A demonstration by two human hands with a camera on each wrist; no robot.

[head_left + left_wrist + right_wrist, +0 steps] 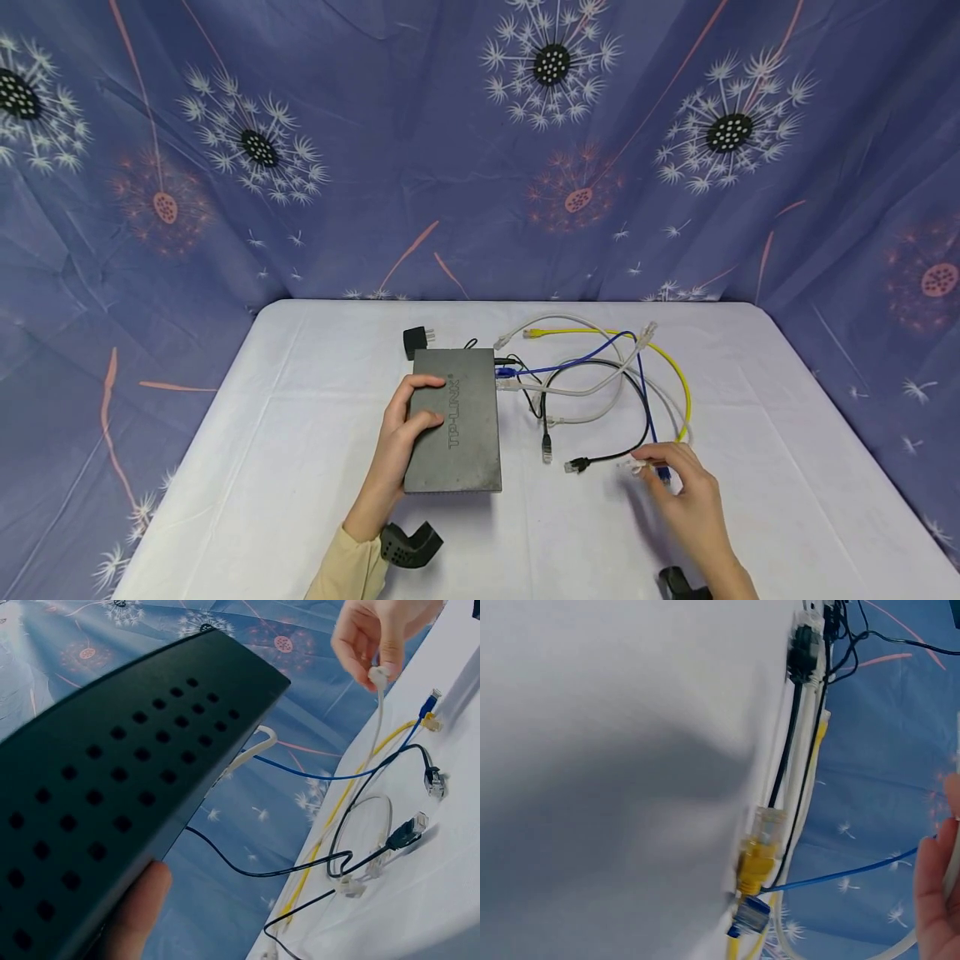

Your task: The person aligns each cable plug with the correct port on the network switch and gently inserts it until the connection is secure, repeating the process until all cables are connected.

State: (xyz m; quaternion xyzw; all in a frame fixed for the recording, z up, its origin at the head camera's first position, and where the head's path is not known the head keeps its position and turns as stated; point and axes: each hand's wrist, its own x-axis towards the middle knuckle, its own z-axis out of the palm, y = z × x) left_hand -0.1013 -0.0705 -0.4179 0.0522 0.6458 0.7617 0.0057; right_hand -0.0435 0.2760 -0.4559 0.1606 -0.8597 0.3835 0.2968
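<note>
My left hand [397, 437] grips a dark grey TP-LINK network switch [472, 425] by its left side, thumb and a finger over the top. A blue cable [577, 362], a white cable plug [508, 384] and a black power lead [506, 361] run into its right side. The left wrist view shows the switch's vented side [112, 772] up close. To the right, just above the table, my right hand [686, 487] pinches the clear-ended plug [636, 465] of a white network cable between thumb and fingertips. In the left wrist view that white plug [381, 675] shows with its cable hanging down.
Loose cables lie tangled right of the switch: a yellow one [684, 379] and a black one [649, 408] with two plugs, plus white ones. The blue cable's free plug [663, 474] is beside my right hand. A black power adapter [415, 342] sits behind the switch.
</note>
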